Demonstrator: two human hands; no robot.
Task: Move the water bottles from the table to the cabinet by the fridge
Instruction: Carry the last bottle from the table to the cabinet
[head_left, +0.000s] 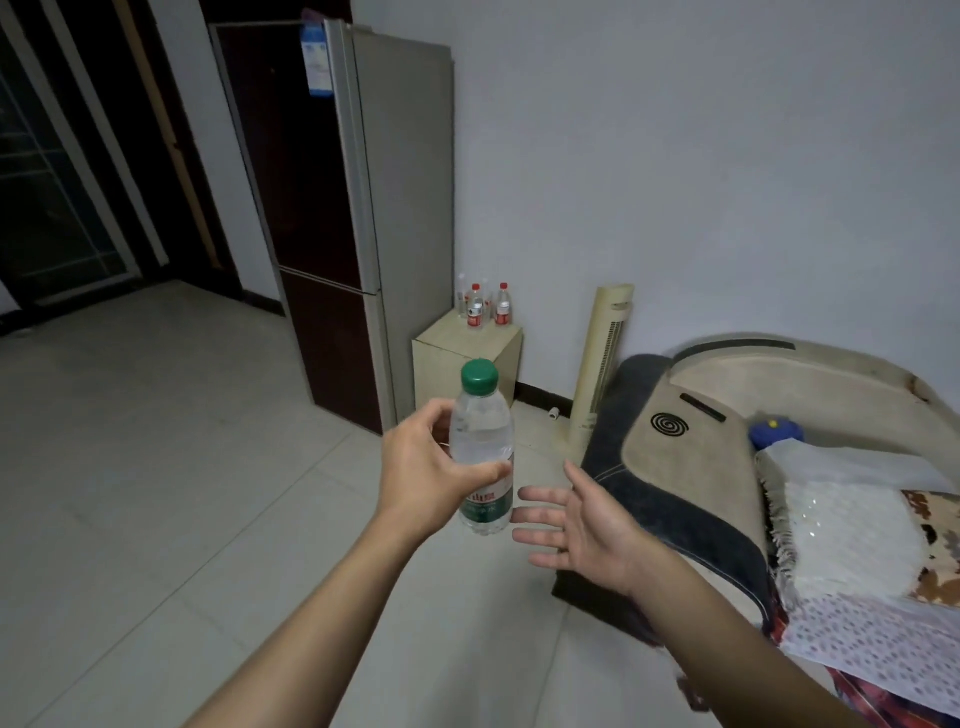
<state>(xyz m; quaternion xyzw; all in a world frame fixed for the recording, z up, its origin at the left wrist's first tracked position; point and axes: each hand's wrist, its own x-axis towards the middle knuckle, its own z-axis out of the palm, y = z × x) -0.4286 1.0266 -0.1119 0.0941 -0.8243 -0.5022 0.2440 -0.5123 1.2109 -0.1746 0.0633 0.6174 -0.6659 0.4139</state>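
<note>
Your left hand (426, 467) held a green-capped water bottle (483, 447) upright in mid-air over the floor tiles, thumb across the front, other fingers wrapped behind & mostly hidden by the bottle. The label text was too blurred to read. Your right hand (576, 519) hung just beside the bottle w/ palm turned toward it, fingers straight & spread, holding nothing and not touching it. Both forearms were cut off by the bottom edge.

Further off, the small beige cabinet (467, 353) stood between the fridge (363, 208) & a tower fan (602, 364). Red-capped bottles (488, 306) already stood on top, against the wall; exact count hard to tell, approx. 4, since some overlapped. The bed (779, 441) at right ran out of frame.
</note>
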